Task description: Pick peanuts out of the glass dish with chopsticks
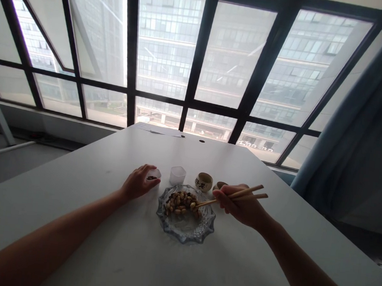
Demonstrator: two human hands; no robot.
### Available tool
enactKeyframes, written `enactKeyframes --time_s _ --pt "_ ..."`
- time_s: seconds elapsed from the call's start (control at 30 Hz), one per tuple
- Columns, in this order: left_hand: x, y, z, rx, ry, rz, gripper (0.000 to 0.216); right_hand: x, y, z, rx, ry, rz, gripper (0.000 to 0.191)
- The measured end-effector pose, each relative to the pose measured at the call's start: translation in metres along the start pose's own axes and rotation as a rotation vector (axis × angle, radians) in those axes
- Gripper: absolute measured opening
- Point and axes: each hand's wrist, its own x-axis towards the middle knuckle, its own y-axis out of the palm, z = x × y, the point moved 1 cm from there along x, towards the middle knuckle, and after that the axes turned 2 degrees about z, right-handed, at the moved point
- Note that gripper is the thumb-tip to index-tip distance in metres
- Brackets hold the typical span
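My right hand [239,204] is closed around a pair of wooden chopsticks [248,191]. Their tips reach into a scalloped glass bowl [183,238], at the right side of a heap of nuts [180,201] that look like peanuts or pistachios, with darker bits among them. A pale nut shows right at the tips; whether it is pinched I cannot tell. My left hand [139,182] is curled around the left side of a small translucent plastic cup [157,174], thumb at its front. Small dark pieces [151,178] lie in that cup.
A second translucent cup [177,176] stands behind the bowl. To its right is a small ceramic cup [203,182] with dark characters, and another ceramic cup [220,186] is partly hidden by my right hand. Papers [159,130] lie at the far end of the white table [105,224].
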Motion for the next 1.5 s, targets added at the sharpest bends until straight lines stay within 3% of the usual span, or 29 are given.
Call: enactKeyframes --time_s 0.3,0.47,0.7,0.8,0.9,1.03,1.17,1.33,1.5 --pt "0.0 0.001 0.001 0.011 0.011 0.015 0.046 -0.002 0.011 0.001 -0.141 -0.071 0.081 0.047" --pt "-0.001 0.0 -0.001 0.017 0.006 0.019 0.044 -0.005 0.018 0.0 -0.124 -0.105 0.158 0.043" --pt "0.0 -0.003 -0.003 0.008 0.01 0.009 0.042 -0.004 0.017 0.001 -0.105 -0.118 0.159 0.046" --pt "0.0 -0.003 -0.004 0.004 0.011 0.007 0.042 -0.003 0.012 0.002 -0.066 -0.068 0.078 0.049" --pt "0.0 -0.002 -0.003 -0.002 0.003 0.011 0.041 -0.001 0.005 -0.003 0.062 0.078 -0.047 0.049" --pt "0.0 -0.001 -0.002 0.001 0.004 0.02 0.042 0.002 -0.006 -0.025 0.37 0.344 -0.337 0.05" --pt "0.0 -0.001 -0.002 0.006 0.003 0.023 0.042 0.006 -0.014 -0.05 0.702 0.489 -0.558 0.047" --pt "-0.001 0.0 -0.001 0.005 0.0 0.013 0.043 0.006 -0.015 -0.057 0.85 0.599 -0.629 0.04" --pt "-0.001 0.001 0.001 0.018 0.01 -0.007 0.045 0.007 -0.014 -0.05 0.78 0.559 -0.646 0.045"
